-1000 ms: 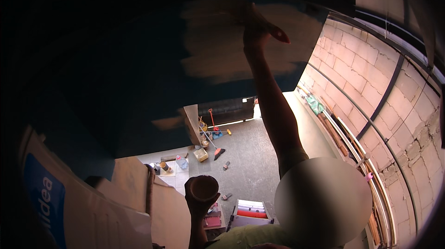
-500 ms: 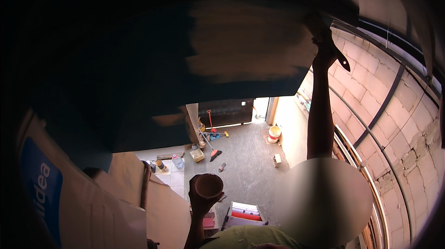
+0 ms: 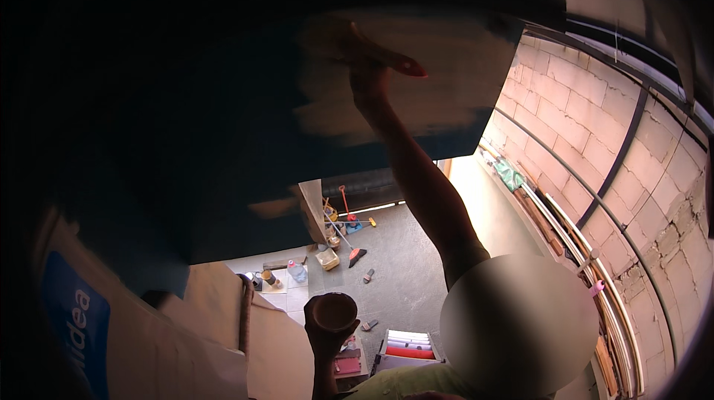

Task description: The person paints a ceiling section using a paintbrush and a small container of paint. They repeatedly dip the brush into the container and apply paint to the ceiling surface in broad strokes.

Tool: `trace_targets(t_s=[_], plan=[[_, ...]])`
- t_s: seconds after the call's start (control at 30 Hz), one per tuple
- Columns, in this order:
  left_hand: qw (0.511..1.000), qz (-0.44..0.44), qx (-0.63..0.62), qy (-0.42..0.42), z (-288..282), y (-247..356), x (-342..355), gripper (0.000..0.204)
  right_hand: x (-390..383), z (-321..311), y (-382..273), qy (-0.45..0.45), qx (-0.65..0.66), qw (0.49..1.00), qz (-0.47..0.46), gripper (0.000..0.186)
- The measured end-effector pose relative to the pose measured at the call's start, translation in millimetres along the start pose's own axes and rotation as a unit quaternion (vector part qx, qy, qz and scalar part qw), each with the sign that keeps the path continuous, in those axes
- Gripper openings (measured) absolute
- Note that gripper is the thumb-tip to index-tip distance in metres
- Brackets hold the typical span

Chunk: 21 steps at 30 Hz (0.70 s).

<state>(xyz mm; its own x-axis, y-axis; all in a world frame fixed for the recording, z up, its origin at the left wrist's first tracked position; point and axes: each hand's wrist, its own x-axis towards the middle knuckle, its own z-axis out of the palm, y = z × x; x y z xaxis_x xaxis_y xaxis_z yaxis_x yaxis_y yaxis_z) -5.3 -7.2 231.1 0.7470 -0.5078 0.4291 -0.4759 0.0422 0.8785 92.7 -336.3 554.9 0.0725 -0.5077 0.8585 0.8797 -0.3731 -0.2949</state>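
My right hand (image 3: pixel 366 78) grips a paintbrush (image 3: pixel 401 64) with a holed handle, its head against a beige patch (image 3: pixel 439 95) on the dark blue overhead surface (image 3: pixel 186 132). The bristles are hard to make out in the shade. Low in the middle, my left hand (image 3: pixel 320 337) is wrapped round a round brown cup (image 3: pixel 335 311), held upright below that surface. A smaller beige streak (image 3: pixel 274 206) shows farther down the surface, to the left.
A block wall (image 3: pixel 587 117) rises at right, with leaning pipes and boards (image 3: pixel 565 225). On the floor below are brooms (image 3: pixel 357 255), sandals (image 3: pixel 368 275) and containers (image 3: pixel 327 257). A white appliance or box (image 3: pixel 149 348) stands at left, red and white items (image 3: pixel 409 348) below.
My right hand and brush moved right to the surface's edge half a second ago and are now back left, over the beige patch. My left hand still holds the cup, slightly lower in view.
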Motion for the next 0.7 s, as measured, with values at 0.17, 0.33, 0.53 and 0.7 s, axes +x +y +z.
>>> trace_targets(t_s=[0.17, 0.33, 0.53, 0.7], plan=[[0.999, -0.032, -0.02, 0.016, -7, -15, -1, 0.078, 12, 5, 3, -0.008, -0.004, 0.999, 0.047, 0.027], [1.0, -0.016, -0.009, 0.008, 0, -14, 5, 0.078, 48, -56, 4, 0.045, -0.213, 0.961, -0.168, 0.025], [0.999, -0.015, -0.029, -0.028, 10, -13, 9, 0.08, 66, -123, -49, 0.114, -0.172, 0.968, -0.146, 0.023], [0.997, -0.023, -0.061, -0.032, 18, -21, 7, 0.079, 79, -177, -94, 0.17, -0.25, 0.95, -0.078, 0.024]])
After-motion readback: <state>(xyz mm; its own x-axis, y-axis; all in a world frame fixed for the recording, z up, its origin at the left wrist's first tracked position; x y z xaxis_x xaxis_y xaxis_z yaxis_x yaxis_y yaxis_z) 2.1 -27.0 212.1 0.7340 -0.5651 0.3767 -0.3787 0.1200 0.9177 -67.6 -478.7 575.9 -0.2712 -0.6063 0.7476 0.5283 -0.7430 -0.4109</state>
